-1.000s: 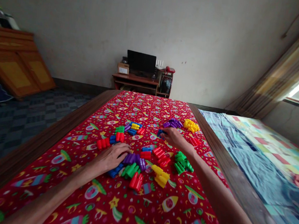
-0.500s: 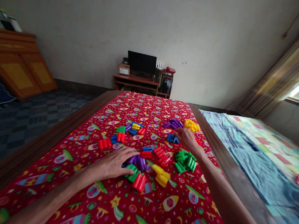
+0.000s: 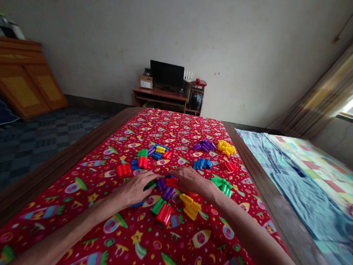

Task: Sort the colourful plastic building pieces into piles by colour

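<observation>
Counter [image 3: 79, 150] under red printed cloth [image 3: 177, 126]. Green block [image 3: 150, 184] lies just below frame centre, partly hidden, between bent thumb and fingers of the left hand [image 3: 136, 188], the nearer one; long axis unclear, clamped or not cannot be told. Purple blocks [image 3: 168, 193] just right of it, between both hands. Right hand [image 3: 191, 180] curls over a red block [image 3: 171, 182]; its grip is hidden. Yellow blocks [image 3: 191, 209] lower in frame.

Green block [image 3: 150, 184] beside purple blocks [image 3: 168, 193]
</observation>
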Tool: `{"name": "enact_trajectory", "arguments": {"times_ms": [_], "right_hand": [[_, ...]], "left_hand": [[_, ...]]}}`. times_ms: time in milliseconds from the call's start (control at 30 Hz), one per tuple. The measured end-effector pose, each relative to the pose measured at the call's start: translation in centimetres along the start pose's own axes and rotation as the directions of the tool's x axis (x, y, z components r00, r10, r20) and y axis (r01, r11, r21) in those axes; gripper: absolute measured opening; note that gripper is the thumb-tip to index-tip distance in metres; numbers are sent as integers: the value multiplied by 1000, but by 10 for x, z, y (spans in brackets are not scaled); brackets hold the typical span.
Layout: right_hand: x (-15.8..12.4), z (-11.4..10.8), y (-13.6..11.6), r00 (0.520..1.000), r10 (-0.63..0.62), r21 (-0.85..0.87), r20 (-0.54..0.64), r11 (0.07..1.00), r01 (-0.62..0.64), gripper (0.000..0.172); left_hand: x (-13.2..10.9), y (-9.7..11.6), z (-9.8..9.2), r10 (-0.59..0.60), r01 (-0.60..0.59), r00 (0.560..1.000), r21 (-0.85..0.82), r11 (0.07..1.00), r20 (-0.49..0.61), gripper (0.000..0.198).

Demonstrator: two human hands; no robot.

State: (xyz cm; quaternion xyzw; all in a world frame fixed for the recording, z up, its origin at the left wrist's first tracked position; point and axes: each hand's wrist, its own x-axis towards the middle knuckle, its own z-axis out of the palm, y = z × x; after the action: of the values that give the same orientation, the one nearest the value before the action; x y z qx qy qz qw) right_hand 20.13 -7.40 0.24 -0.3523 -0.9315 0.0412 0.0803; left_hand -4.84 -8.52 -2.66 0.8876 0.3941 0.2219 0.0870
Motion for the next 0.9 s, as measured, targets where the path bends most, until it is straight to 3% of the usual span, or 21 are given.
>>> {"name": "enact_trajectory", "arguments": {"times_ms": [167, 300, 500, 667, 800, 900], "right_hand": [[6, 7, 12, 1000, -3, 104, -15, 995, 5, 40], [3, 0, 12, 999, 40, 210, -15, 977, -36, 29], [13, -9, 5, 957, 290, 310, 28, 907, -284, 19], [7, -16, 11, 946, 304, 312, -112, 915, -257, 10], [-13, -34, 48, 869, 374, 166, -323, 927, -337, 15], [-28, -43, 84, 790, 519, 79, -326, 848, -524, 18]], "left_hand": [[1, 0, 2, 36, -36, 999, 3, 999, -36, 32], [-1, -3, 5, 57, -56, 997, 15, 998, -46, 29], [-2, -8, 10, 63, -63, 996, 6, 998, -59, 31], [-3, -6, 6, 54, -54, 998, 10, 998, -33, 33], [-4, -7, 7, 20, -20, 1000, 5, 1000, -13, 34], [-4, -10, 11, -5, 5, 1000, 0, 1000, -2, 35]]}}
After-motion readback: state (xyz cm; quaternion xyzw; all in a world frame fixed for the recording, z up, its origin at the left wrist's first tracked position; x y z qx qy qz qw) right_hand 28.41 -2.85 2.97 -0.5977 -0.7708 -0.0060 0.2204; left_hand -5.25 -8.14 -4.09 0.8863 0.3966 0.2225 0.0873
